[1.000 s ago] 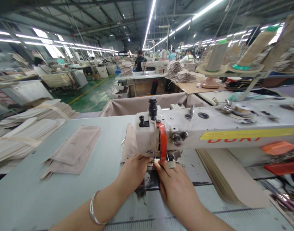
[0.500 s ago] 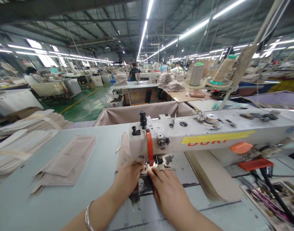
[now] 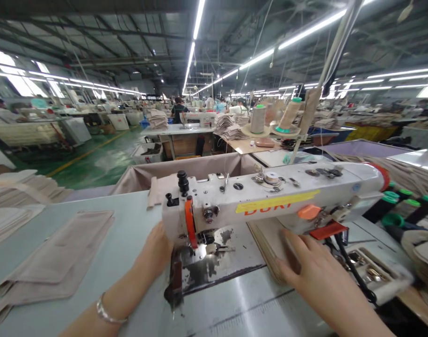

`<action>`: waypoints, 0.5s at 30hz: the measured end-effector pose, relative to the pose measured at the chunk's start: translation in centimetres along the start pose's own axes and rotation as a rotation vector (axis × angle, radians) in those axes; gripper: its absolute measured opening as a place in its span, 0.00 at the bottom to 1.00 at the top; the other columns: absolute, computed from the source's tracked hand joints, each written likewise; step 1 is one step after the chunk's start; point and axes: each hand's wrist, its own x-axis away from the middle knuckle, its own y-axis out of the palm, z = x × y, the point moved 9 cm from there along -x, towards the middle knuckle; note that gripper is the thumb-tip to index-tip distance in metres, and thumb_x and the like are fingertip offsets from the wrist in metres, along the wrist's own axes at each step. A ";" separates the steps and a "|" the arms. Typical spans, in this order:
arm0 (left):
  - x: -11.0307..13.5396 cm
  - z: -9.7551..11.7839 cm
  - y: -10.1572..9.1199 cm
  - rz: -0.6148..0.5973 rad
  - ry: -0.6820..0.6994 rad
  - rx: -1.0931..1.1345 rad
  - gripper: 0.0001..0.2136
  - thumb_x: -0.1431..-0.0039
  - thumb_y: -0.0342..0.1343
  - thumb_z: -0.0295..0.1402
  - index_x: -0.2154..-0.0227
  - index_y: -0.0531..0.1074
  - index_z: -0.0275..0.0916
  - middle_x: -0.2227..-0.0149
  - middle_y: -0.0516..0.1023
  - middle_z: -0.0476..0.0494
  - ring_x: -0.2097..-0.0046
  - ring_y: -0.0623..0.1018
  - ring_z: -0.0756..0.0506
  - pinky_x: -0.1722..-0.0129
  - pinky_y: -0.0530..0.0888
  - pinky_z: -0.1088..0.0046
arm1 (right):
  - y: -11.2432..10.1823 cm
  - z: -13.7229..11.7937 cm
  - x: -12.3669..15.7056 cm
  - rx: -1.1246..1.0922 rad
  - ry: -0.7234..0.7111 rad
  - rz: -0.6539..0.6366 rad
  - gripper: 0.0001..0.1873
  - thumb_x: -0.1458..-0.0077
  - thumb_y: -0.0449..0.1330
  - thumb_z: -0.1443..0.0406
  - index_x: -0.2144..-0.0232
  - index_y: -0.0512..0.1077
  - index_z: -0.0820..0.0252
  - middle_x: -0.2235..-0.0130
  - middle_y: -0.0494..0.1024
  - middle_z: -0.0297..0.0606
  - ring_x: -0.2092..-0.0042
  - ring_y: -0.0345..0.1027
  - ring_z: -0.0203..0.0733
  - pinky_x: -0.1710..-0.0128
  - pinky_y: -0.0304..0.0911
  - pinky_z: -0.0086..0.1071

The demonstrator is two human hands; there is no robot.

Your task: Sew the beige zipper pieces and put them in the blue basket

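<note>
A white sewing machine (image 3: 270, 199) with an orange guard stands on the grey table (image 3: 129, 243). My left hand (image 3: 153, 250) rests on the table against the left side of the machine head, and its fingertips are hidden by the head. A beige fabric piece (image 3: 156, 191) lies just beyond it, behind the head. My right hand (image 3: 307, 267) lies flat with stretched fingers on a stack of beige pieces (image 3: 266, 236) under the machine arm. The bare metal needle plate (image 3: 210, 262) has nothing on it.
Folded beige pieces (image 3: 55, 257) and taller stacks (image 3: 10, 196) lie at the left. A tool tray (image 3: 370, 264) and green-capped thread cones (image 3: 399, 206) sit at the right. Thread cones (image 3: 258, 119) stand behind, above a cloth-lined bin (image 3: 185, 168). Other workers (image 3: 178, 110) sit far back.
My right hand left the needle area and moved right onto the stack of pieces. My left hand slid left beside the machine head. The view swung right and down.
</note>
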 end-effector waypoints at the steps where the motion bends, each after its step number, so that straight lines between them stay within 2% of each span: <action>1: 0.6 0.1 -0.2 -0.019 0.001 0.001 0.12 0.39 0.47 0.25 0.58 0.74 0.38 0.55 0.78 0.38 0.51 0.77 0.38 0.49 0.75 0.56 | 0.3 0.0 0.0 -0.002 0.000 -0.010 0.26 0.41 0.55 0.56 0.43 0.64 0.62 0.55 0.72 0.49 0.53 0.68 0.56 0.53 0.64 0.48; 6: 5.4 0.8 -0.2 -0.152 -0.041 0.047 0.17 0.35 0.49 0.34 0.45 0.65 0.39 0.44 0.71 0.36 0.42 0.71 0.36 0.42 0.69 0.48 | 0.2 -0.3 -0.3 0.000 0.002 0.038 0.26 0.43 0.56 0.57 0.45 0.65 0.62 0.57 0.72 0.49 0.53 0.68 0.57 0.51 0.62 0.50; 10: 7.1 0.8 0.1 -0.166 -0.081 0.100 0.18 0.33 0.46 0.34 0.42 0.63 0.40 0.42 0.69 0.37 0.40 0.69 0.38 0.40 0.67 0.49 | -1.2 0.6 -0.4 -0.017 0.072 0.103 0.31 0.47 0.56 0.56 0.44 0.62 0.64 0.57 0.71 0.51 0.53 0.68 0.60 0.53 0.63 0.50; 12: 7.2 1.0 -0.1 -0.133 -0.084 0.104 0.17 0.33 0.48 0.34 0.43 0.64 0.40 0.43 0.69 0.39 0.41 0.69 0.39 0.40 0.68 0.51 | -2.4 1.1 0.7 -0.068 0.099 0.130 0.35 0.48 0.56 0.55 0.40 0.59 0.62 0.52 0.69 0.52 0.52 0.68 0.60 0.54 0.65 0.50; 15: 7.1 2.2 -0.8 -0.080 -0.041 0.104 0.16 0.34 0.49 0.32 0.44 0.66 0.41 0.45 0.70 0.40 0.42 0.71 0.40 0.41 0.70 0.55 | -3.5 0.7 4.3 -0.142 0.076 0.120 0.39 0.49 0.58 0.55 0.36 0.53 0.50 0.47 0.68 0.48 0.52 0.69 0.61 0.56 0.67 0.52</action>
